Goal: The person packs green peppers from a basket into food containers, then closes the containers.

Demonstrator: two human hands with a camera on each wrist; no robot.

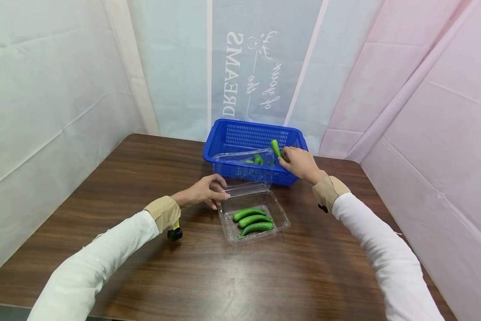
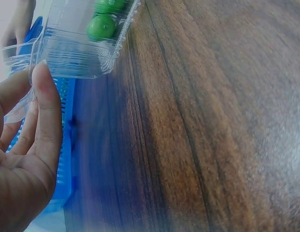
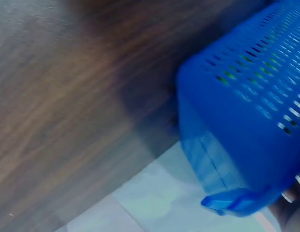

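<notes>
My left hand pinches the left rear corner of a clear plastic clamshell box near its hinge. The lid stands up, tilted back against the basket. Inside the box's base, three smooth, curved green vegetables lie side by side. My right hand is over the right side of a blue perforated basket, gripping one similar green vegetable that sticks up from the fingers. In the right wrist view only some fingertips show past the basket's rim; the held vegetable is hidden there.
More green vegetables lie in the basket, seen partly through the raised lid. The basket stands at the back of the brown wooden table. Fabric curtains hang close behind and along both sides.
</notes>
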